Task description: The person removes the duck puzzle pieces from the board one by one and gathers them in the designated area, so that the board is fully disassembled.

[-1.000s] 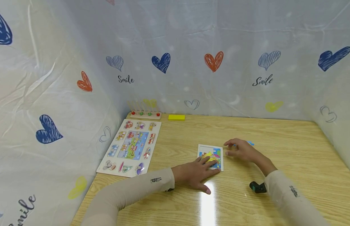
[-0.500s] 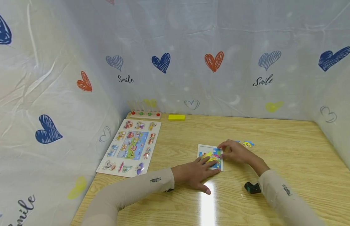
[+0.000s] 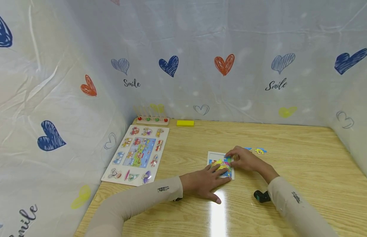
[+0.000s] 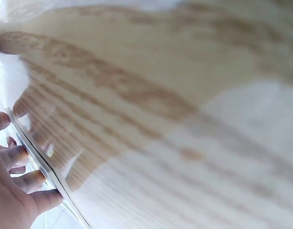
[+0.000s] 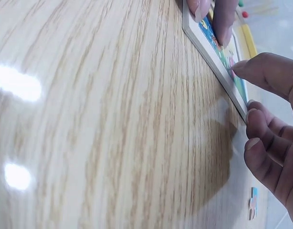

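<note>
A small framed jigsaw puzzle (image 3: 213, 156) lies flat on the table, with colourful pieces in it and a pale bare area at its upper left. My left hand (image 3: 206, 182) rests spread over its lower left, several fingertips on the pieces and frame. In the left wrist view these fingertips lie along the frame's edge. At the puzzle's upper right, my right hand (image 3: 246, 159) touches the pieces with index finger and thumb. In the right wrist view the right thumb (image 5: 251, 69) presses on the picture, while the other fingers bend beside the frame's corner.
Beyond the right hand lie a blue puzzle piece (image 3: 248, 148) and a yellow-and-blue fish piece (image 3: 260, 150). A larger picture board (image 3: 140, 156) occupies the table's left. Behind it stand a peg rack (image 3: 152, 121) with coloured beads and a yellow block (image 3: 185, 123). Printed curtains enclose the table.
My right hand has moved left from beside the puzzle onto its upper right pieces, uncovering the loose pieces behind it. The left hand has stayed in place.
</note>
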A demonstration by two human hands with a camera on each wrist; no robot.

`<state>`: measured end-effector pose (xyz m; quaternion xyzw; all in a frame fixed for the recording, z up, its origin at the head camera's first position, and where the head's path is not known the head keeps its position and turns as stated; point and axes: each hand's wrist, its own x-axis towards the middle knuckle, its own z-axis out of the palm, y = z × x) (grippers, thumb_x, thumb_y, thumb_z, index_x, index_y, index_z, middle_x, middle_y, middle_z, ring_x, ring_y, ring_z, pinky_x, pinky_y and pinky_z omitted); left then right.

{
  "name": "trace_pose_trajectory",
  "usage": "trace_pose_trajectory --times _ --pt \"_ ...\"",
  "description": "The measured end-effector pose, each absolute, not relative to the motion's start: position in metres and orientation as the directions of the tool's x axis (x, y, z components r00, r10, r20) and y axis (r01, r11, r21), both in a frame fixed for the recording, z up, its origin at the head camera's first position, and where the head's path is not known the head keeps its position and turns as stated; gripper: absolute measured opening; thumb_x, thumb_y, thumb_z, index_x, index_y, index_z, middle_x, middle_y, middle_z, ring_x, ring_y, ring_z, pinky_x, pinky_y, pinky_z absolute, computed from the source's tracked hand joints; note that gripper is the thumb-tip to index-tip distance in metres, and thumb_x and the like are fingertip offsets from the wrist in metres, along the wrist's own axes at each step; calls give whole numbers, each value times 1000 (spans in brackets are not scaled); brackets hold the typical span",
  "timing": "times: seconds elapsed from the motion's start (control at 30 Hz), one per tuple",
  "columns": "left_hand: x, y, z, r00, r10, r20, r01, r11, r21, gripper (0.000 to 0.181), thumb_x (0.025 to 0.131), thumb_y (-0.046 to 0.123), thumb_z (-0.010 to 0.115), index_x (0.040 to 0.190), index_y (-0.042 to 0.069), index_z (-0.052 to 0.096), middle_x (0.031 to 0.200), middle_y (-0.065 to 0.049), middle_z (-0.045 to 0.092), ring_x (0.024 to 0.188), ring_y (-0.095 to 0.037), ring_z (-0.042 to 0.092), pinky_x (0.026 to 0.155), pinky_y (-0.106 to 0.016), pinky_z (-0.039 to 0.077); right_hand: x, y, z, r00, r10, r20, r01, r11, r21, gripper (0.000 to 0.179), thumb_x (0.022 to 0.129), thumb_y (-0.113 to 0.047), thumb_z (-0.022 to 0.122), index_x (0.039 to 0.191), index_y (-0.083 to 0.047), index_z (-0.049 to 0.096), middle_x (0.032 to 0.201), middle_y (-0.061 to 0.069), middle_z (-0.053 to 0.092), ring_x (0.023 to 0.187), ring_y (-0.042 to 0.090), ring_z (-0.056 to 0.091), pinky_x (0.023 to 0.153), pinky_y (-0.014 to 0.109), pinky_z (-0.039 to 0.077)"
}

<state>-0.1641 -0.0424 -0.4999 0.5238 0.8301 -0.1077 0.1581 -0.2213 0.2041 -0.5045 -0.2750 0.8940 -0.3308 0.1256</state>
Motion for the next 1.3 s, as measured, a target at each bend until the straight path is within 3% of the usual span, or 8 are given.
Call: trace_pose_trajectory --times 0.7,1.3 --pt "-164 -43 -499 -394 846 -360 910 414 -23 91 91 82 29 163 30 7 170 -5 5 156 -34 8 123 -52 19 -222 202 -504 -792 -607 -64 -439 639 -632 26 94 -20 73 117 -11 75 110 7 59 91 17 54 76 30 44" --pt "-162 -44 -496 -397 842 -364 904 428 3 89 93 80 31 163 30 8 170 -5 6 156 -35 8 123 -52 19 -220 197 -502 -790 -612 -33 -451 617 -645 19 92 -11 72 110 -12 73 114 10 57 79 13 47 71 27 43"
